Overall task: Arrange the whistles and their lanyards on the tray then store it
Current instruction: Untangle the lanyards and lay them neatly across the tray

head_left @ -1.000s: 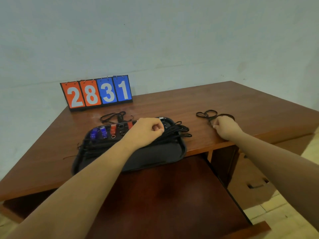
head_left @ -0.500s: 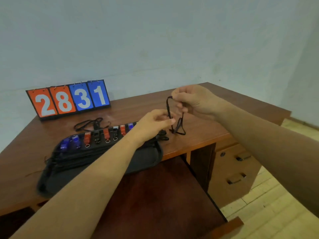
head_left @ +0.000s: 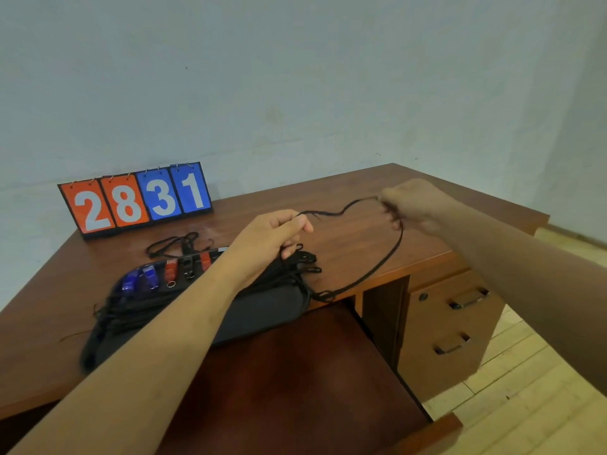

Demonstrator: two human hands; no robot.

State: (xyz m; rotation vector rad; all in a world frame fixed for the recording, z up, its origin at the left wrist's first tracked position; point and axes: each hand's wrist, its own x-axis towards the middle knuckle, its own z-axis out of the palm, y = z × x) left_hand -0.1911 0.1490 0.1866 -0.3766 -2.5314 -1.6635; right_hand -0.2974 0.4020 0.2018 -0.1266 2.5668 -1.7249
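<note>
A black tray (head_left: 262, 315) lies on the desk's front edge. Blue, red and black whistles (head_left: 170, 274) stand in a row along its far side, and several black lanyards (head_left: 295, 262) are piled across its middle. My left hand (head_left: 272, 239) and my right hand (head_left: 410, 206) are raised above the desk, each pinching one end of a black lanyard (head_left: 384, 261) stretched into a wide loop between them; its lower end hangs by the tray's right corner. Another loose lanyard (head_left: 177, 243) lies on the desk behind the tray.
A flip scoreboard reading 2831 (head_left: 138, 200) stands at the back of the wooden desk (head_left: 345, 238). A pulled-out shelf (head_left: 295, 389) sits below the tray. Drawers with handles (head_left: 456, 326) are at the right, above a pale tiled floor.
My right hand picked the lanyard off the desk and lifted it. My left hand left the tray and took the other end; both hands have moved apart, spreading the lanyard into a loop.
</note>
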